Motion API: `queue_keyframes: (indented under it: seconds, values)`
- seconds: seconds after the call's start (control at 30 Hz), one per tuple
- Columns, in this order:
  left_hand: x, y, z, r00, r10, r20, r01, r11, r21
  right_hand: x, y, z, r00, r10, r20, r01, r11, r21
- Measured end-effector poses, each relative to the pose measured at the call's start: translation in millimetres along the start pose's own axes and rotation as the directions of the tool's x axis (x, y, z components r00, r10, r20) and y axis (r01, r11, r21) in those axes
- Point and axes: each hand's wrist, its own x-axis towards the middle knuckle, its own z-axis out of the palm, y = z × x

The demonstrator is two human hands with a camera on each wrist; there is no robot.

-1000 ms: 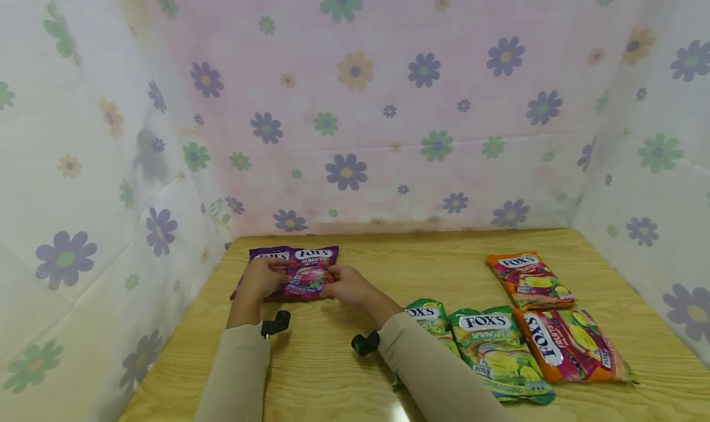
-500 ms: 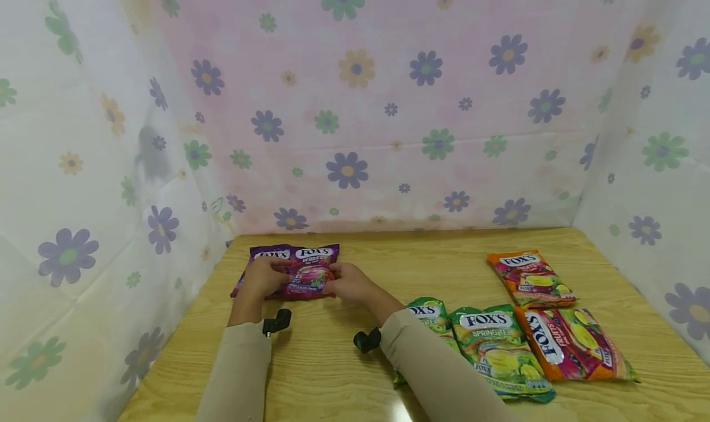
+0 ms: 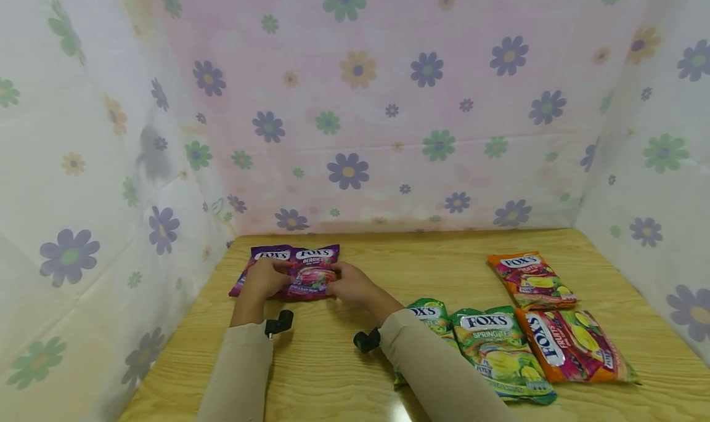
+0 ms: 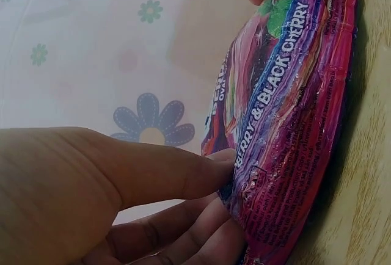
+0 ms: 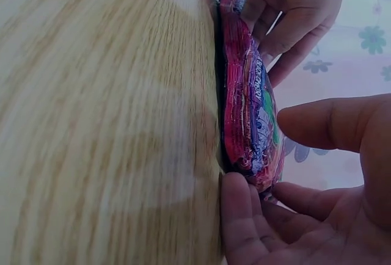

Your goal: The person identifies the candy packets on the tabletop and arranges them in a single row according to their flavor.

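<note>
A purple FOX'S Berries candy bag lies on the table at the back left, its right part overlapping nothing else. A second purple candy bag lies at its left, mostly hidden behind my left hand. In the left wrist view the thumb presses the Berries bag's edge while the fingers curl beside it. My right hand holds the right edge of that same bag. From the right wrist, its fingers meet the bag's side and the thumb lies at its printed face.
Two green Spring Tea bags lie at the front right, one partly behind the right sleeve. Two orange Fruits bags, one upright-facing and one turned sideways, lie farther right. Flowered cloth walls edge the wooden table.
The Berries bag and both hands stay almost where they were. The right hand's fingers have shifted very slightly at the bag's right edge.
</note>
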Motion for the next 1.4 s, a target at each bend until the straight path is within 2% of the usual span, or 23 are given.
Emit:
queue_keyframes:
  seconds: [0.17,0.4,0.63,0.77,0.9,1.03,1.23,1.4]
  values:
    - [0.2,-0.7,0.0,1.0,-0.003,-0.007,0.003,1.0,0.012,-1.3,-1.2,0.7,1.0,0.018,-0.006,-0.018,0.999,-0.028]
    - [-1.0,-1.0,-1.0,1.0,0.006,-0.004,-0.006,1.0,-0.003,-1.8,-0.7,-0.8,1.0,0.025,0.0,-0.025,1.0,-0.004]
    - [-4.4,-2.5,-3.7,0.999,0.033,0.011,-0.034,0.999,0.005,-0.3,2.6,-4.4,0.999,-0.033,0.025,0.032,0.999,0.03]
    - [-5.5,-4.3,-5.8,0.998,0.049,0.032,-0.049,0.999,0.006,1.5,4.4,-6.6,0.998,-0.056,0.03,0.056,0.998,0.002]
    - [-6.0,-5.7,-7.5,0.996,0.057,0.066,-0.056,0.998,-0.021,1.8,4.8,-7.7,0.999,-0.046,0.022,0.047,0.999,-0.02]
    - [-6.7,-6.0,-7.9,0.994,0.065,0.09,-0.063,0.998,-0.031,0.6,4.9,-8.3,0.999,-0.029,0.029,0.029,0.999,0.013]
    - [-7.7,-0.6,-7.4,0.994,0.065,0.087,-0.066,0.998,0.0,-0.4,7.4,-9.7,0.999,0.002,0.035,-0.005,0.997,0.071]
    - [-12.0,8.7,-7.2,0.993,0.092,0.071,-0.095,0.995,0.034,-0.8,5.8,-13.5,1.0,-0.01,0.026,0.01,1.0,-0.002]
